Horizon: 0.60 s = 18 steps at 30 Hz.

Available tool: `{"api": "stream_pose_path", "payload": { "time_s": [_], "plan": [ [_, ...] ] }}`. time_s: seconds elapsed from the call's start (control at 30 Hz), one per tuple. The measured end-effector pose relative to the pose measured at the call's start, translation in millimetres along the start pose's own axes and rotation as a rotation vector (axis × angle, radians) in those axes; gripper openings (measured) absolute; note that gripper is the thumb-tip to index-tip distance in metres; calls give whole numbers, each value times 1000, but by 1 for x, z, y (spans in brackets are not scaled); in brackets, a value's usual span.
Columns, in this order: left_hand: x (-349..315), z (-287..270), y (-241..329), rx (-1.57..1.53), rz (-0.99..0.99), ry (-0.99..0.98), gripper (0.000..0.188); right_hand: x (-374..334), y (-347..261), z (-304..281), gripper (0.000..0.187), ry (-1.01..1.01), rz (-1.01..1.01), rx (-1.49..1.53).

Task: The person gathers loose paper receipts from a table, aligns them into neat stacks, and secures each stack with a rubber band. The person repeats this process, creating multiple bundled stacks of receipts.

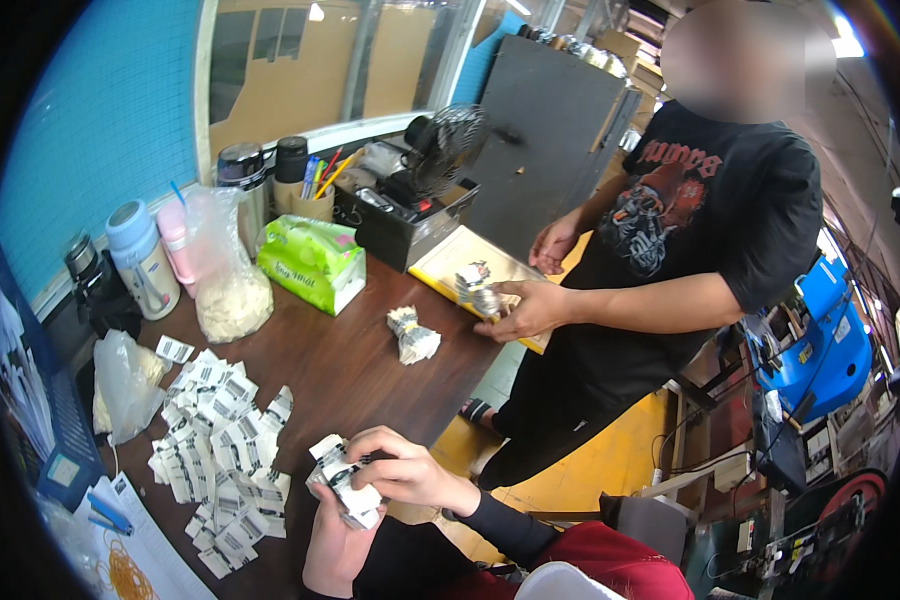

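Note:
Close to the table's front edge, a small stack of white printed labels (354, 505) is between my two hands. My left hand (328, 545) grips it from below, fingers wrapped round its side. From above, my right hand (415, 468) bends its fingers over the same stack, thumb and fingertips pressing on it. Left of my hands spreads a loose pile of similar labels (220, 430). A bundle of labels (412, 335), pinched at its middle, lies alone farther back on the brown table.
Across the table's right corner stands a person (670, 220) in black, holding another bundle (477, 290) over a yellow-edged board. At the back are a tissue pack (313, 263), bottles (142, 258), filled plastic bags (232, 305) and a fan (450, 150). Rubber bands (128, 572) lie on paper, front left.

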<state>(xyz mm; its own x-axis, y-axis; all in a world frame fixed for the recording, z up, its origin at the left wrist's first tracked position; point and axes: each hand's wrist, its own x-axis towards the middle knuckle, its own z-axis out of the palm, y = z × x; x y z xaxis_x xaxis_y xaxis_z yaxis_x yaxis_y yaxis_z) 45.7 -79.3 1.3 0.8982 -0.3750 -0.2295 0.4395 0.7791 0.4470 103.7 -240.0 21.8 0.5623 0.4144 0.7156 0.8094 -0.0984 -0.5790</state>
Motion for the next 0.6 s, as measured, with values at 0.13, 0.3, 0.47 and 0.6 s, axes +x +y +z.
{"api": "stream_pose_path", "payload": {
  "time_s": [0.13,0.3,0.47,0.6],
  "plan": [
    [-3,5,-2,44,22,-39,56,-5,-2,-3,14,-26,-28,-12],
    [-9,-10,0,-105,24,-104,57,-9,-5,11,20,352,-124,-168],
    [-25,-8,3,-7,34,-87,65,5,-9,28,22,362,-186,-88],
    [-47,-10,11,70,97,-55,67,6,-23,45,17,38,-162,-48]
  ]
}}
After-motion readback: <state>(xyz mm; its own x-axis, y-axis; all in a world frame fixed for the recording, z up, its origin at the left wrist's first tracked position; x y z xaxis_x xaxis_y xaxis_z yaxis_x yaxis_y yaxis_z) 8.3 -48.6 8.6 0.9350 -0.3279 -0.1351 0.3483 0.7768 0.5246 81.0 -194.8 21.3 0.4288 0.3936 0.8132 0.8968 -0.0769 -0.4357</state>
